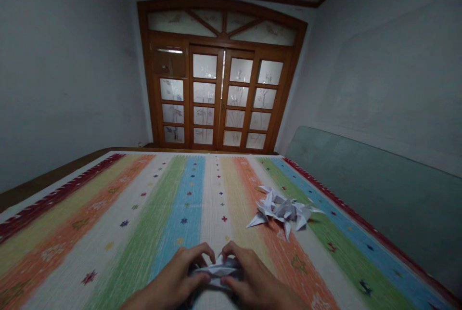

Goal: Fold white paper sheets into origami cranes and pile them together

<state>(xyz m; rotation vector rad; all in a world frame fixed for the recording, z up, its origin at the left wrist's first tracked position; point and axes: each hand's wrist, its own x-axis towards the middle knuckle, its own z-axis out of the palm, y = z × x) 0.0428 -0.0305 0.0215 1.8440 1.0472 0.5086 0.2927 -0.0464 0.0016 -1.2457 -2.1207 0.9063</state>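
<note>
Low in the middle of the head view, a folded piece of white paper [216, 270] is held between my two hands, just above the striped cloth. My left hand [186, 271] grips its left side, thumb in front and fingers curled over the back. On the other side my right hand [247, 269] pinches it the same way, with the thumb along the near edge. A small peak of paper stands up between the fingertips. The paper's underside and outer ends are partly hidden by my hands.
A heap of folded paper cranes [285, 211] lies to the right, beyond my right hand. The striped cloth [144, 233] covers the wide surface under my hands. A pale green panel [361, 175] stands along the right side. Wooden glazed doors [222, 93] close the far end.
</note>
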